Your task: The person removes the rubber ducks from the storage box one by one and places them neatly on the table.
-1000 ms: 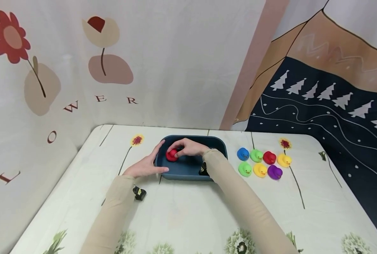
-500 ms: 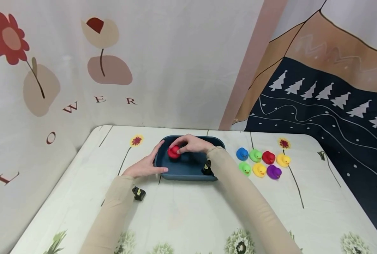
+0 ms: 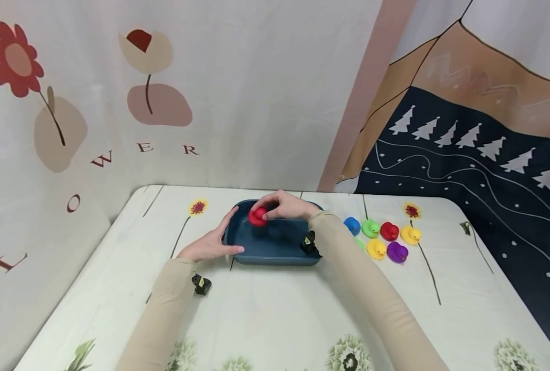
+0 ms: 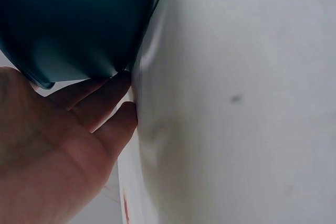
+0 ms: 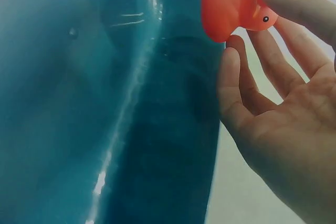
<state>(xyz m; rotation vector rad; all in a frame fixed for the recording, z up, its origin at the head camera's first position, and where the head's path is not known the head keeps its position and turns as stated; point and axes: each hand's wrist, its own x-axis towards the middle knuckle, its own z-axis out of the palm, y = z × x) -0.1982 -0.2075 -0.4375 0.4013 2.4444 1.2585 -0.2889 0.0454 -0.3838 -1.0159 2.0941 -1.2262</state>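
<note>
A red rubber duck (image 3: pixel 258 217) is pinched between my right hand's (image 3: pixel 286 205) thumb and fingers, above the far left part of a dark blue tub (image 3: pixel 275 260). In the right wrist view the duck (image 5: pixel 223 9) has its head between thumb and fingers, one eye showing. My left hand (image 3: pixel 210 244) rests against the tub's left end, thumb at the near corner and fingers spread towards the far corner. The left wrist view shows the extended fingers of this hand (image 4: pixel 68 140) touching the tub's outer wall (image 4: pixel 79 51).
Right of the tub, several rubber ducks sit in two rows, among them a blue duck (image 3: pixel 351 226), a red duck (image 3: pixel 389 231) and a purple duck (image 3: pixel 397 252). My right forearm partly covers a green one. A flower-printed cloth (image 3: pixel 265 314) covers the table.
My right hand has lifted the red duck up from the tub's left part and moved slightly right and away. The left hand stays against the tub.
</note>
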